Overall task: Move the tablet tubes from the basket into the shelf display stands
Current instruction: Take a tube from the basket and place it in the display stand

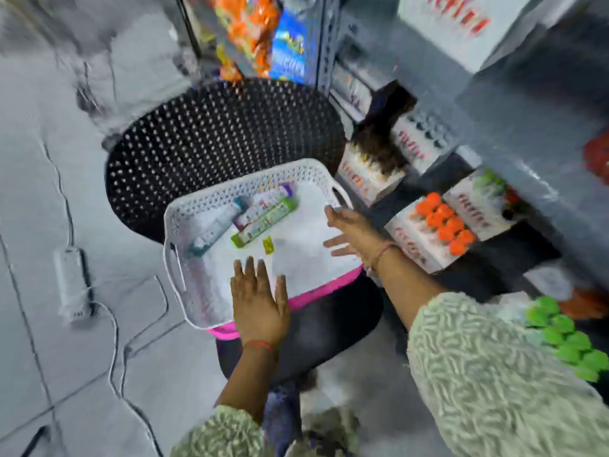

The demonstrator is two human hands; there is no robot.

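Note:
A white perforated basket (184, 275) rests on a pink stool on a black chair. Inside lie three tablet tubes: a green-capped one (263, 222), a purple-capped one (260, 206) and a teal-capped one (217, 225), plus a small yellow-green piece (268, 244). My left hand (258, 301) hovers flat over the basket's near edge, fingers apart, holding nothing. My right hand (349, 232) is spread over the basket's right side, empty. On the shelf to the right stand display stands, one with orange-capped tubes (445, 225) and one nearer with green-capped tubes (566, 338).
The black mesh chair back (214, 136) rises behind the basket. More display stands (425, 140) sit on the grey shelf (527, 133). Snack packets (250, 31) hang at the top. A power strip (71, 285) and cables lie on the tiled floor to the left.

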